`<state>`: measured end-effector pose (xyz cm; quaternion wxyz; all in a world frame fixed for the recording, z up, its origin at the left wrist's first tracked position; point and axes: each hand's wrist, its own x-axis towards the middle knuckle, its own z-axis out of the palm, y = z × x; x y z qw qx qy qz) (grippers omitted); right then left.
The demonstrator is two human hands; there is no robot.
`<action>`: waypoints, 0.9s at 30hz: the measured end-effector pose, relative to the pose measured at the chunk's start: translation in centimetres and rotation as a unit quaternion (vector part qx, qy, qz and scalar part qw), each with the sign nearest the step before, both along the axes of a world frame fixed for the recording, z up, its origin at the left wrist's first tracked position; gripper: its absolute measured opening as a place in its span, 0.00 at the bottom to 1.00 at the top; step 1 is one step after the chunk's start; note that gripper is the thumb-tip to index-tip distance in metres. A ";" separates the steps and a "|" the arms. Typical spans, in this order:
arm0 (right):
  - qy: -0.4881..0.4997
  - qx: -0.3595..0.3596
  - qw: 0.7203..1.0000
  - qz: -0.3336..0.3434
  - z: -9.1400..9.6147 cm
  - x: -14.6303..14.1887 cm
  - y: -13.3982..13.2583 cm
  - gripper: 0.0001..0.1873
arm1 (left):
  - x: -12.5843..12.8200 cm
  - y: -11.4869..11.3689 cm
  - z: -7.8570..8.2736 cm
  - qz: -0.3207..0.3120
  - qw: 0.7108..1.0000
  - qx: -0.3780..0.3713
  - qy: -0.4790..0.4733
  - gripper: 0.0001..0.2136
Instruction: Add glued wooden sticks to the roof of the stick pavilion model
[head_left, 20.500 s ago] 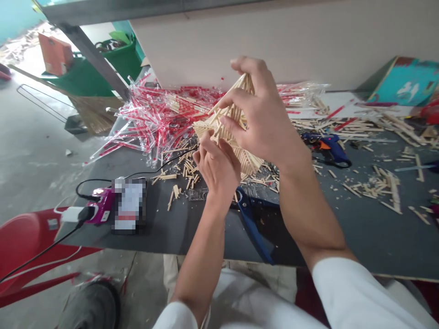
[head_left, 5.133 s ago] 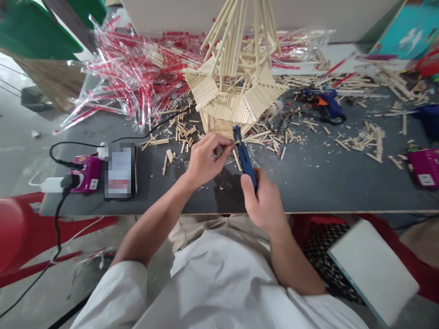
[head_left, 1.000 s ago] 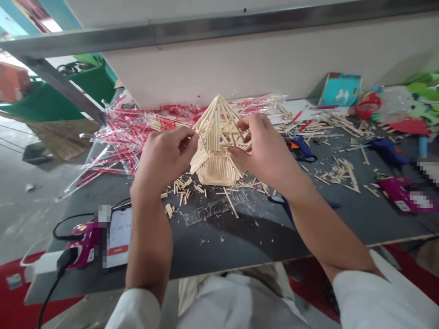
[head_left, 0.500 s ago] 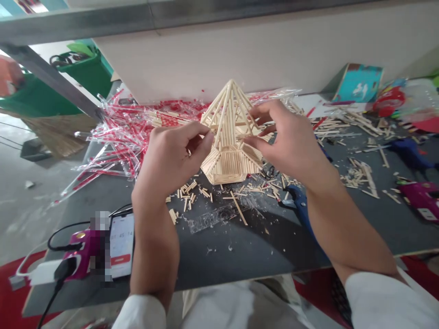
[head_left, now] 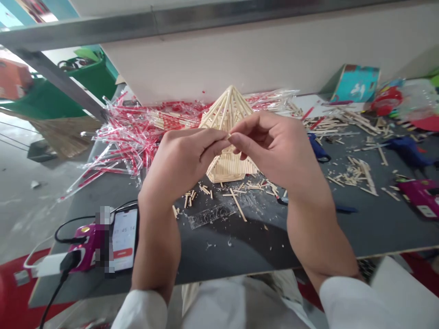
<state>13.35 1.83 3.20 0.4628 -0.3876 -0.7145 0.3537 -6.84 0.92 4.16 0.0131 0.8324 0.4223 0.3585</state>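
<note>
A small model built of thin wooden sticks, with a pointed roof frame, stands upright on the dark table. In front of it, my left hand and my right hand meet fingertip to fingertip. Thumb and forefinger are pinched on each; a tiny pale bit shows between the tips, too small to name. The hands cover the middle of the model. Short cut stick pieces and a clear plastic ruler lie below them on the table.
Red-and-clear plastic wrappers are heaped at the back left. A phone and a purple power strip with cables sit front left. Blue glue guns and stick scraps lie to the right. A metal bar crosses above.
Both hands have left the sides of the roof frame and come together in front of it, fingertips touching. The model stays in place on the table.
</note>
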 end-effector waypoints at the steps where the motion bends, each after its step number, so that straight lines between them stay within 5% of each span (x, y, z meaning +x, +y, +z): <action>1: 0.010 -0.010 1.000 0.008 -0.2 0.0 0.2 0.19 | 0.1 0.0 0.0 0.003 1.000 0.002 0.016 0.08; 8: 0.040 -0.041 0.997 0.042 -0.6 0.5 1.1 0.23 | 1.0 0.4 -0.5 0.019 0.997 0.004 0.079 0.10; 15: 0.054 -0.107 0.989 0.083 -0.2 1.4 1.7 0.24 | 2.0 0.4 -1.2 -0.005 0.996 0.060 -0.063 0.09; 27: 0.080 -0.130 0.980 0.128 0.0 2.0 1.3 0.21 | 1.8 0.2 -1.0 -0.022 0.991 0.110 -0.072 0.06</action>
